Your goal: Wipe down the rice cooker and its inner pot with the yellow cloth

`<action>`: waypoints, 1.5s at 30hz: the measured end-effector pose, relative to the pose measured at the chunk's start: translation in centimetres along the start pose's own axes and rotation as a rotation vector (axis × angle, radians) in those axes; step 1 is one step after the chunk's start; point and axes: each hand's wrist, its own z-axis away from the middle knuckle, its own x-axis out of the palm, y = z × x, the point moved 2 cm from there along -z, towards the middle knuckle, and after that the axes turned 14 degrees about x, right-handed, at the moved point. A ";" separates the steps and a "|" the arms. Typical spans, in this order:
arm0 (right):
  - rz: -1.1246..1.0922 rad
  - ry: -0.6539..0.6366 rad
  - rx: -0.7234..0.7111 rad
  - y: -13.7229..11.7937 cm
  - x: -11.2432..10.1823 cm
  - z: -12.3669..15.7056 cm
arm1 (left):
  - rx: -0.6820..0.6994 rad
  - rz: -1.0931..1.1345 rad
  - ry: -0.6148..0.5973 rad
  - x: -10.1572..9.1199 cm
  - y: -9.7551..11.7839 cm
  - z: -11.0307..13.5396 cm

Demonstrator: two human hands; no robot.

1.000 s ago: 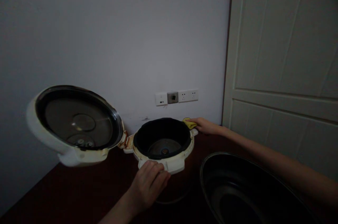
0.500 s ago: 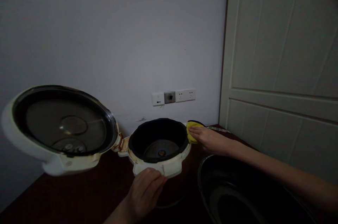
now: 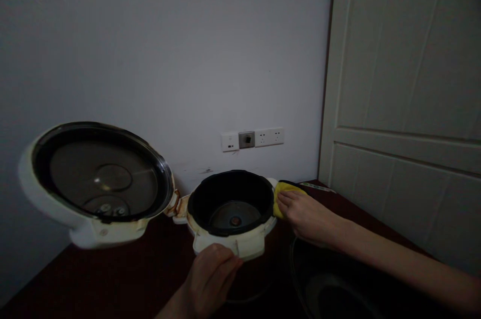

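Observation:
A white electric pressure cooker [image 3: 250, 247] stands with its hinged lid [image 3: 112, 169] swung out to the left. Its dark inner well [image 3: 240, 211] shows a round plate at the bottom, and brown stains mark the hinge [image 3: 176, 205]. My left hand [image 3: 214, 276] has its fingers closed on the front handle of the cooker body. On the right side of the rim, my right hand [image 3: 304, 211] presses a yellow cloth [image 3: 281, 199] against the cooker. The fingers of that hand are bent over the cloth.
A large dark basin [image 3: 326, 289] sits at the lower right, under my right forearm. Behind the dark red table [image 3: 124, 279], wall sockets [image 3: 268, 136] line the wall. A white panelled door [image 3: 406, 98] stands to the right, and a thin printed strip [image 3: 315, 187] lies near the table's back corner.
My right hand has brought the yellow cloth slightly down and nearer along the cooker's right rim. My left hand stays on the handle. The whole view has shifted a little.

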 end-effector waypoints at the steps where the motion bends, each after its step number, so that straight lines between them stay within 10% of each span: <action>1: 0.011 0.016 0.009 -0.3 0.0 0.3 | -0.001 -0.002 -0.002 0.0 0.0 0.0; 14: 0.146 0.053 0.052 -3.6 -1.0 1.6 | -0.019 0.005 0.014 -0.1 0.2 -0.2; 25: -0.154 0.104 0.039 -7.3 -3.3 3.1 | -0.036 0.034 -0.032 -0.1 0.2 0.0; 32: -0.280 0.309 0.258 -0.5 -9.6 -0.9 | -0.116 0.098 -0.068 -1.8 0.2 -1.0; 36: -0.403 0.338 0.362 5.0 -8.1 -7.1 | -0.138 0.118 -0.014 -4.0 0.8 -1.6; 39: -0.555 0.127 0.407 7.5 -4.2 -12.1 | -0.427 0.188 -0.040 -5.0 1.2 -0.5; 45: -0.741 -0.140 0.545 8.2 3.7 -18.6 | -1.623 0.623 -0.038 -4.0 1.4 4.7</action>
